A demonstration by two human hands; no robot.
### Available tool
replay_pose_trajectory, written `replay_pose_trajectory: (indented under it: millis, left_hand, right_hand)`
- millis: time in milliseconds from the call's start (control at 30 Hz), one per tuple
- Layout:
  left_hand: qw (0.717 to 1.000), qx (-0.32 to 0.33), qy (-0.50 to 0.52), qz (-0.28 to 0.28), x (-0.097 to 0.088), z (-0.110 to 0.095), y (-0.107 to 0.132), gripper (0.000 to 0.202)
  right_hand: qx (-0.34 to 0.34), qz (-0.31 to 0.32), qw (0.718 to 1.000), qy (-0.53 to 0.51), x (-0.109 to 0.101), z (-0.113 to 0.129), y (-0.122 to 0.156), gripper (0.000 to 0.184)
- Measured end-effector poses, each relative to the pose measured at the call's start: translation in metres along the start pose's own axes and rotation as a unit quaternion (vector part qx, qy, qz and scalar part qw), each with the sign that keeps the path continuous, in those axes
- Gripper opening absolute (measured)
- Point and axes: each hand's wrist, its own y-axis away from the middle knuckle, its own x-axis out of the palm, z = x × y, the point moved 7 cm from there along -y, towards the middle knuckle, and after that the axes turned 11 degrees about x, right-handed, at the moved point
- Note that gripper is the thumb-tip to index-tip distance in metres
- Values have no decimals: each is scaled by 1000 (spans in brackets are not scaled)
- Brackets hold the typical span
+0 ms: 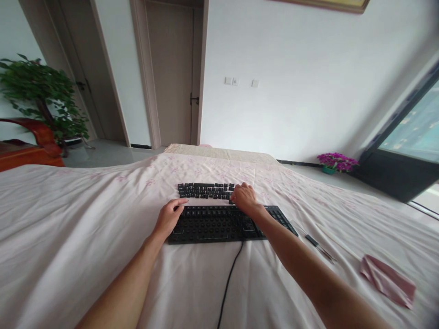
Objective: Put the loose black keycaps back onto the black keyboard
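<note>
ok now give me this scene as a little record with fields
left hand: at the left end of the keyboard
right hand: at the right end of the loose keycaps; grip unclear
keyboard: black, many caps off, cable towards the person
loose keycaps: in rows beyond the keyboard
right side: black-handled tool, pink cloth
surface: pale flowered sheet

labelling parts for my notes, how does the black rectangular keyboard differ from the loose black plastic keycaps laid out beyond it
Size: the black rectangular keyboard is one wide slab, while the loose black plastic keycaps are many small separate pieces in rows. Look: a thin black cable runs from the keyboard; the keycaps have none. Both are black and lie on the pale, pink-flowered cloth.
</note>
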Motion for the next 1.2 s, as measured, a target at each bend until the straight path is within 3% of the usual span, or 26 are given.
replay_pose_trajectory:
  millis: [467,633,900,1200]
  left_hand:
    - [1000,5,-7,0,0,0,0,31]
    - [1000,5,-3,1,0,3,0,31]
    - [1000,14,1,0,0,3,0,31]
    - [1000,12,-9,4,0,5,-1,31]
  right_hand:
    - [-75,-4,996,48,-1,17,0,10]
    - [-67,-34,997,17,-6,9,4,13]
    - [-13,-27,999,-45,0,-10,4,14]
    - [-64,45,997,-1,5,3,-4,12]
